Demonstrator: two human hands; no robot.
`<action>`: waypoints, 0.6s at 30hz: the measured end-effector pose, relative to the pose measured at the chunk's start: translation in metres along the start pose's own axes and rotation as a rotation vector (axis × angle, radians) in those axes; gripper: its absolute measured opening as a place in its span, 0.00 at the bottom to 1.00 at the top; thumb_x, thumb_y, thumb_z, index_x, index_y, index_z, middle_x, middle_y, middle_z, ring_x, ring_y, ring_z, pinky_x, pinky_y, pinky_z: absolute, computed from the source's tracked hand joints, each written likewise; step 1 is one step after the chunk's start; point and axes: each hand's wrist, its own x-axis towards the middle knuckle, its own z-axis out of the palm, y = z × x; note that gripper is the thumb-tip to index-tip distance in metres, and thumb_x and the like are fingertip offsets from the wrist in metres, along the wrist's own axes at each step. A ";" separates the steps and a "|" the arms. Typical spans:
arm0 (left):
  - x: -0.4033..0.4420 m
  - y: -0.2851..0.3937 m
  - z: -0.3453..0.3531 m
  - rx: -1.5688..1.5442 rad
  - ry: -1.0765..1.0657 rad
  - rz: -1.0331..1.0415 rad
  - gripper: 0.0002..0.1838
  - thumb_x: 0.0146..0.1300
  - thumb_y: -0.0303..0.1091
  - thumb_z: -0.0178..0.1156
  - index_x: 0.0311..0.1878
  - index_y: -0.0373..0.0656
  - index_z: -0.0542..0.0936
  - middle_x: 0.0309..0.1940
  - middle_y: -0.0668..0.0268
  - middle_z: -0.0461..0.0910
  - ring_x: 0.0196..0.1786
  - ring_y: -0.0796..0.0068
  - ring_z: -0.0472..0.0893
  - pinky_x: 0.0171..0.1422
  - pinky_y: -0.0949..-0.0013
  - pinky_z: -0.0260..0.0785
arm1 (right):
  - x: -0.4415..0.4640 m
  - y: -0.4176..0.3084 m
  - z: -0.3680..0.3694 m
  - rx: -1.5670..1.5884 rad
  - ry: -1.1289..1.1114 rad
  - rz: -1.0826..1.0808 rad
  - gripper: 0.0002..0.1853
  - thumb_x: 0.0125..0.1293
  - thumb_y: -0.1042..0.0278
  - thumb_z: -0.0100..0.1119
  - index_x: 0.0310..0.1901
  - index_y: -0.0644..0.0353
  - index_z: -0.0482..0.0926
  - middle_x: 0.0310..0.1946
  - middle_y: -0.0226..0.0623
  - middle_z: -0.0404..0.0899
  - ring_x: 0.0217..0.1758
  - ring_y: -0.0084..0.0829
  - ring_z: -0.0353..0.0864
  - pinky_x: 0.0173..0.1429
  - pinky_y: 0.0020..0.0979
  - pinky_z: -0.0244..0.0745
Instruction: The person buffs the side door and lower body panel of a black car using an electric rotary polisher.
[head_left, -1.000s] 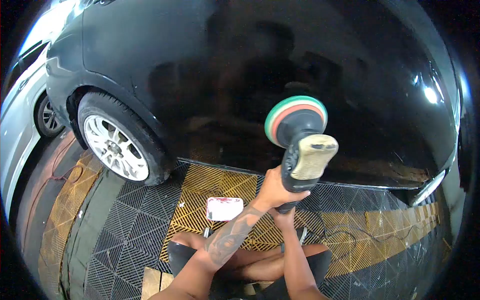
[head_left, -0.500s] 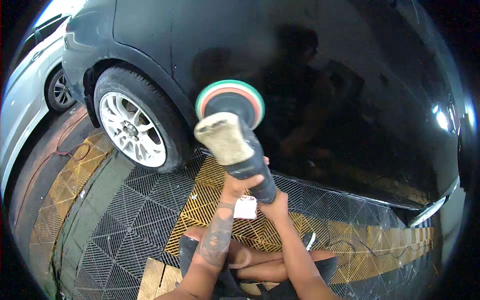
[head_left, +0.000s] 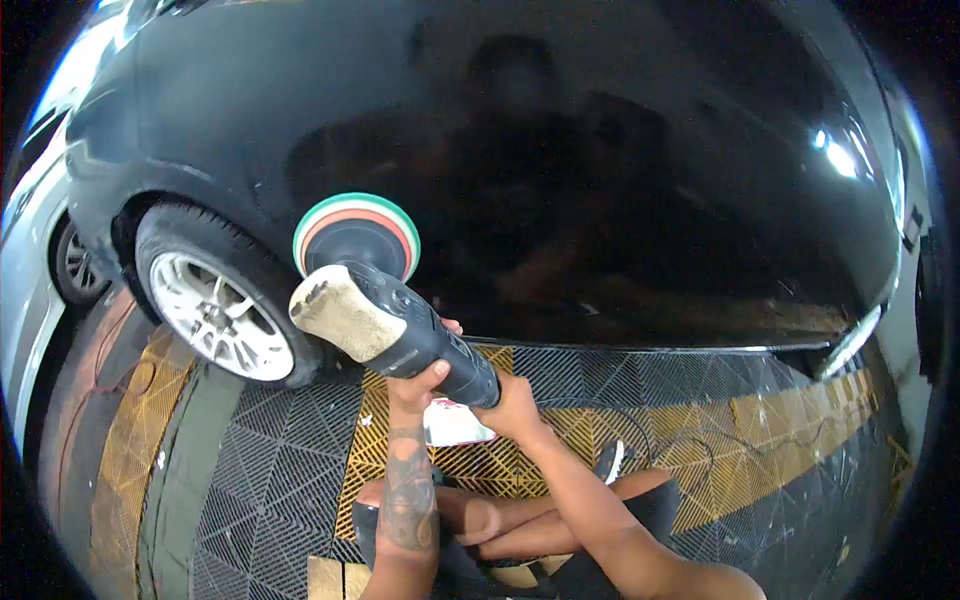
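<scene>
A black and cream polisher [head_left: 400, 325] points up and to the left, its round green, white and orange pad [head_left: 357, 225] against the lower part of a glossy black car door [head_left: 600, 180], close to the rear wheel. My left hand [head_left: 418, 385] is wrapped round the polisher's body from below. Further back, my right hand [head_left: 508, 408] grips the rear end of its handle. Under the polisher, a white item with red marks [head_left: 458, 424] lies on the floor, partly hidden by my hands and the tool.
The car's white-rimmed wheel [head_left: 222, 315] stands at the left, with a silver car [head_left: 35, 260] beyond it. Black and yellow grid tiles [head_left: 270, 470] cover the floor. A dark cord [head_left: 710, 450] runs over them at the right. My crossed legs [head_left: 520, 525] are below.
The polisher has moved left across the door towards the wheel, and its body now tilts left. Both hands have stayed on it. The camera view has also shifted.
</scene>
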 end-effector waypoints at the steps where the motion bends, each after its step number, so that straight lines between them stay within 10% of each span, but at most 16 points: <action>1: -0.001 -0.005 0.009 -0.009 -0.022 -0.013 0.39 0.50 0.33 0.74 0.66 0.35 0.71 0.55 0.50 0.81 0.58 0.56 0.82 0.67 0.54 0.75 | -0.004 0.003 -0.008 0.049 -0.004 0.016 0.22 0.47 0.63 0.74 0.44 0.64 0.84 0.36 0.60 0.85 0.43 0.57 0.87 0.49 0.47 0.82; 4: -0.005 -0.012 0.052 0.084 -0.041 -0.067 0.39 0.47 0.21 0.76 0.65 0.33 0.72 0.55 0.52 0.83 0.58 0.60 0.83 0.66 0.58 0.76 | -0.021 0.010 -0.035 0.111 0.025 0.102 0.21 0.49 0.64 0.74 0.44 0.67 0.85 0.37 0.58 0.87 0.45 0.51 0.89 0.49 0.42 0.83; 11: -0.009 -0.046 0.145 0.444 -0.227 -0.165 0.33 0.44 0.31 0.82 0.56 0.35 0.81 0.49 0.60 0.86 0.51 0.70 0.85 0.61 0.64 0.76 | -0.074 0.079 -0.056 0.398 0.225 0.239 0.20 0.51 0.67 0.78 0.44 0.65 0.85 0.39 0.41 0.89 0.44 0.29 0.89 0.49 0.36 0.82; 18: 0.004 -0.081 0.231 0.603 -0.362 -0.123 0.36 0.41 0.41 0.83 0.53 0.33 0.82 0.45 0.51 0.89 0.49 0.61 0.89 0.56 0.61 0.80 | -0.087 0.122 -0.079 0.698 0.316 0.220 0.35 0.55 0.72 0.76 0.64 0.63 0.71 0.59 0.40 0.80 0.63 0.36 0.78 0.67 0.39 0.73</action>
